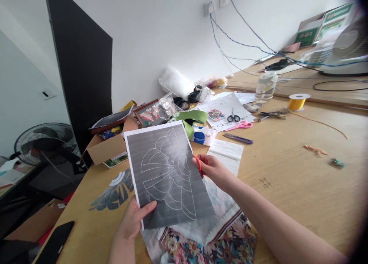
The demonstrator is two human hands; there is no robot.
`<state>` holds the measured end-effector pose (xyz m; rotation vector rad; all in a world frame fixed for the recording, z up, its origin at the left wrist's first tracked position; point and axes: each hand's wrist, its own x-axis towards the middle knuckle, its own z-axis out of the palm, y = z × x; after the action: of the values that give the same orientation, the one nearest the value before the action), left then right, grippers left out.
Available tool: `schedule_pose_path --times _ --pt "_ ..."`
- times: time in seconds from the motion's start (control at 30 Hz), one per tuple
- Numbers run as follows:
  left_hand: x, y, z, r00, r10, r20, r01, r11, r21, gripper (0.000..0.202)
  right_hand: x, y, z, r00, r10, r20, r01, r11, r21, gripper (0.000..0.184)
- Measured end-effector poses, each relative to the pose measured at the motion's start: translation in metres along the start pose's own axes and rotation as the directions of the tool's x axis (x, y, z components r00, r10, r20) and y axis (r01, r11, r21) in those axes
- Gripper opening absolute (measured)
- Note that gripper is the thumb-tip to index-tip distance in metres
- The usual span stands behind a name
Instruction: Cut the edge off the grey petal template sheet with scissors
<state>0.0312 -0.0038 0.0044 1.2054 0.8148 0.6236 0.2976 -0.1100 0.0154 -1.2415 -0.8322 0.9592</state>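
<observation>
My left hand (137, 217) grips the lower left edge of a dark printed sheet of paper (161, 179), thumb on top. White outlines of a fan-like petal pattern run across the sheet, which is tilted above the table. At the sheet's right edge, my right hand (211, 169) is closed round the orange handles of a pair of scissors (199, 164); the blades are hidden behind the paper. Beneath lies a floral fabric (227, 243) with a striped border. Left of the sheet, cut-out grey petal pieces (115, 193) rest on the table.
Behind the sheet are a cardboard box (105, 147), green ribbon (189, 118), black scissors (233, 117), pink scissors (243, 125) and purple thread snips (238, 138). Farther right stand a plastic jar (266, 87) and a yellow thread spool (297, 102). A black phone (56, 241) lies at the left edge.
</observation>
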Motion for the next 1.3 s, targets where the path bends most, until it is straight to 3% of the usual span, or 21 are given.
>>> schedule_pose_path --times 1.3 --pt "-0.0047 0.0037 0.0049 1.0 -0.006 -0.015 0.006 1.0 0.0 0.049 0.0019 0.0065 -0.0023 1.0 -0.002 0.01 0.002 1.0 -0.019 0.05"
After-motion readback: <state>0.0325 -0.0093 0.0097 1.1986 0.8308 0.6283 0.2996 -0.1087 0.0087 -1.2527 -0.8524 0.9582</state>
